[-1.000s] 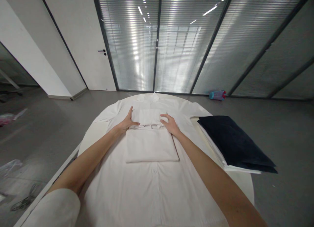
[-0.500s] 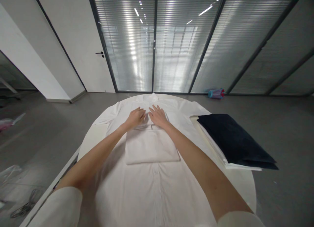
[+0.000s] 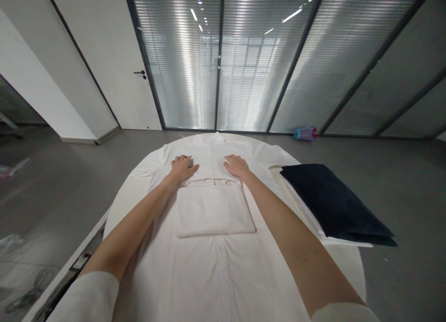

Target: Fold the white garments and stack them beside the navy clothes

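Note:
A white short-sleeved button shirt (image 3: 198, 275) lies spread over a round table, its collar at the far edge. On its middle rests a folded white cloth bundle (image 3: 214, 210), roughly rectangular, with a layered upper edge. My left hand (image 3: 183, 167) lies on the shirt just beyond the bundle's upper left corner, fingers spread. Beyond the upper right corner, my right hand (image 3: 237, 166) rests on the fabric with its fingers stretched out. Neither hand holds anything.
Dark navy folded fabric (image 3: 334, 206) lies over white layers at the table's right side, overhanging the edge. The pale round tabletop (image 3: 121, 203) shows at the left. A glass partition stands beyond. Cables (image 3: 26, 296) and clear plastic lie on the floor at left.
My hands have moved apart from near the middle of the shirt, the left hand to the left and the right hand to the right. The left fingers have spread. The bundle lies nearly unchanged.

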Demonstrator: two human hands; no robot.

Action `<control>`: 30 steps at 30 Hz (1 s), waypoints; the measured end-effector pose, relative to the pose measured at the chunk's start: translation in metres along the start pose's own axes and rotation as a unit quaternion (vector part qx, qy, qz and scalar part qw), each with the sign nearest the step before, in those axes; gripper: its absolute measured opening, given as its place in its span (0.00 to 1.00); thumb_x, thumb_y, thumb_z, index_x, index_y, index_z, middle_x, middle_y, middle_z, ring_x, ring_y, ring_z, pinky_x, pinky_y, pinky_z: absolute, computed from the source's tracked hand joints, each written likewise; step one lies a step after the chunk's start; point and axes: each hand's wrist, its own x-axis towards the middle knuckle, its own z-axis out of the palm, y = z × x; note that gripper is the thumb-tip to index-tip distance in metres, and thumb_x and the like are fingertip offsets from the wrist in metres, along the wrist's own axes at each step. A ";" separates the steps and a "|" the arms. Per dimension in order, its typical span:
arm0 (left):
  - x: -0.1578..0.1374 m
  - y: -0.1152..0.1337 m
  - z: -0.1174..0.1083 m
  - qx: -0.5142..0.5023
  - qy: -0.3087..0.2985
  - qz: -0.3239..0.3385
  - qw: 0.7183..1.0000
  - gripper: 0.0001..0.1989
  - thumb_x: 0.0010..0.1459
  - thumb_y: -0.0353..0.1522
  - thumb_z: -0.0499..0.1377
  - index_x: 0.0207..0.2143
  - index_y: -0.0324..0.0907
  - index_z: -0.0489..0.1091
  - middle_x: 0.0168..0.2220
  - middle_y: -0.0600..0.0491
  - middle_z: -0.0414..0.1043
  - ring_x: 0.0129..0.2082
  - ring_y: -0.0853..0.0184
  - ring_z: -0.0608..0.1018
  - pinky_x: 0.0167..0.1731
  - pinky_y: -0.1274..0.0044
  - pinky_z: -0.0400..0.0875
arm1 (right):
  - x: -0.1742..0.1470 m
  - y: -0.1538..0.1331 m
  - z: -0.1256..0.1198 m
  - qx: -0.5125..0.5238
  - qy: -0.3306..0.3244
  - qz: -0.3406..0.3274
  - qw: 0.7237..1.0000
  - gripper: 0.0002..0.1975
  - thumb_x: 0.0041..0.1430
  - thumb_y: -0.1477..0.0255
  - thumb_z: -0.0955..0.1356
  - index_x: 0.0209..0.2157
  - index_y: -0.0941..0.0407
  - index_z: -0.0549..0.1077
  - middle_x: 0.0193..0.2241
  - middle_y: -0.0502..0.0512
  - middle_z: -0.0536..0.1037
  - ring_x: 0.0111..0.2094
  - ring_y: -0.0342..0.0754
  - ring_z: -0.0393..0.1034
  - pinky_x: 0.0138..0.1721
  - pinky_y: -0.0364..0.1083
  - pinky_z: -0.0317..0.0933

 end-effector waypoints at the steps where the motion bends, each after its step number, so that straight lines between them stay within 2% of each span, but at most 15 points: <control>1: 0.004 -0.005 -0.004 -0.009 -0.011 -0.027 1.000 0.31 0.58 0.49 0.59 0.59 0.42 0.68 0.61 0.38 0.63 0.62 0.42 0.62 0.58 0.53 0.57 | 0.003 0.006 -0.004 0.002 0.000 0.001 1.000 0.22 0.67 0.63 0.62 0.58 0.56 0.71 0.61 0.64 0.69 0.60 0.63 0.61 0.60 0.60 0.53; 3: 0.012 -0.013 -0.013 -0.030 -0.032 -0.062 0.997 0.33 0.52 0.51 0.63 0.55 0.41 0.71 0.58 0.37 0.65 0.60 0.39 0.63 0.54 0.54 0.61 | 0.010 0.015 -0.010 0.012 0.000 -0.001 1.000 0.20 0.64 0.63 0.66 0.54 0.56 0.74 0.57 0.64 0.72 0.59 0.63 0.63 0.58 0.59 0.56; 5: 0.020 -0.018 -0.021 -0.050 -0.044 -0.060 0.996 0.33 0.47 0.50 0.67 0.51 0.40 0.73 0.51 0.38 0.70 0.55 0.42 0.69 0.50 0.59 0.66 | 0.018 0.018 -0.017 0.030 -0.001 -0.009 1.000 0.18 0.61 0.65 0.69 0.51 0.56 0.75 0.53 0.62 0.76 0.55 0.60 0.66 0.55 0.56 0.59; 8: 0.029 -0.019 -0.038 -0.097 -0.051 -0.022 0.994 0.31 0.44 0.44 0.70 0.49 0.38 0.72 0.39 0.46 0.74 0.41 0.56 0.76 0.40 0.70 0.70 | 0.025 0.016 -0.033 0.064 0.005 -0.031 0.997 0.16 0.59 0.70 0.70 0.49 0.57 0.74 0.47 0.60 0.78 0.46 0.52 0.71 0.48 0.49 0.63; 11: 0.029 -0.012 -0.064 -0.143 -0.033 0.035 0.989 0.30 0.46 0.38 0.69 0.50 0.36 0.70 0.35 0.51 0.73 0.34 0.65 0.74 0.35 0.76 0.70 | 0.025 0.009 -0.057 0.093 0.025 -0.068 0.993 0.16 0.59 0.73 0.69 0.49 0.59 0.75 0.44 0.59 0.79 0.41 0.49 0.72 0.44 0.46 0.64; 13: 0.016 -0.005 -0.084 -0.167 -0.023 0.073 0.983 0.27 0.47 0.37 0.68 0.49 0.36 0.71 0.36 0.51 0.73 0.34 0.66 0.74 0.36 0.76 0.70 | 0.016 0.003 -0.078 0.107 0.035 -0.093 0.989 0.14 0.59 0.74 0.69 0.47 0.60 0.76 0.43 0.58 0.79 0.39 0.48 0.71 0.44 0.46 0.63; 15: -0.008 0.001 -0.103 -0.186 -0.010 0.120 0.975 0.21 0.49 0.36 0.67 0.45 0.36 0.73 0.38 0.50 0.74 0.35 0.66 0.74 0.38 0.75 0.70 | -0.005 -0.003 -0.097 0.115 0.066 -0.138 0.982 0.10 0.59 0.74 0.69 0.43 0.59 0.77 0.41 0.58 0.78 0.40 0.49 0.71 0.45 0.48 0.63; 18: -0.066 0.007 -0.118 -0.172 0.054 0.226 0.957 0.14 0.56 0.37 0.64 0.42 0.38 0.72 0.40 0.50 0.73 0.38 0.65 0.74 0.39 0.74 0.70 | -0.066 -0.014 -0.115 0.085 0.156 -0.242 0.954 0.07 0.62 0.73 0.68 0.41 0.58 0.76 0.40 0.58 0.75 0.42 0.52 0.70 0.47 0.50 0.62; 20: -0.110 0.008 -0.114 -0.122 0.101 0.299 0.941 0.08 0.61 0.34 0.61 0.41 0.40 0.70 0.40 0.50 0.72 0.39 0.65 0.73 0.40 0.74 0.69 | -0.120 -0.020 -0.113 0.021 0.193 -0.295 0.936 0.07 0.66 0.72 0.65 0.43 0.57 0.74 0.40 0.59 0.74 0.42 0.54 0.68 0.46 0.52 0.61; 22: -0.151 0.008 -0.100 -0.054 0.119 0.361 0.923 0.03 0.63 0.29 0.58 0.40 0.41 0.70 0.40 0.49 0.71 0.39 0.64 0.73 0.40 0.73 0.68 | -0.173 -0.024 -0.099 -0.051 0.199 -0.336 0.919 0.08 0.67 0.75 0.63 0.43 0.57 0.73 0.39 0.60 0.74 0.41 0.53 0.67 0.46 0.52 0.60; 24: -0.183 0.008 -0.082 0.018 0.113 0.414 0.903 0.06 0.63 0.24 0.55 0.40 0.41 0.70 0.39 0.48 0.72 0.39 0.63 0.72 0.40 0.72 0.66 | -0.214 -0.022 -0.078 -0.108 0.192 -0.375 0.900 0.07 0.64 0.78 0.64 0.41 0.57 0.73 0.38 0.59 0.74 0.42 0.53 0.65 0.47 0.52 0.59; 27: -0.209 0.010 -0.062 0.093 0.088 0.450 0.883 0.12 0.62 0.19 0.53 0.41 0.42 0.70 0.39 0.48 0.72 0.39 0.62 0.72 0.40 0.71 0.64 | -0.246 -0.013 -0.046 -0.158 0.184 -0.393 0.887 0.08 0.64 0.81 0.64 0.39 0.57 0.74 0.36 0.58 0.73 0.40 0.53 0.64 0.45 0.52 0.58; 30: -0.217 0.014 -0.061 0.126 0.076 0.443 0.884 0.12 0.62 0.19 0.53 0.41 0.42 0.71 0.40 0.49 0.73 0.40 0.62 0.72 0.42 0.70 0.63 | -0.253 -0.008 -0.034 -0.158 0.168 -0.379 0.896 0.08 0.63 0.81 0.64 0.39 0.58 0.74 0.37 0.58 0.72 0.39 0.52 0.64 0.43 0.51 0.59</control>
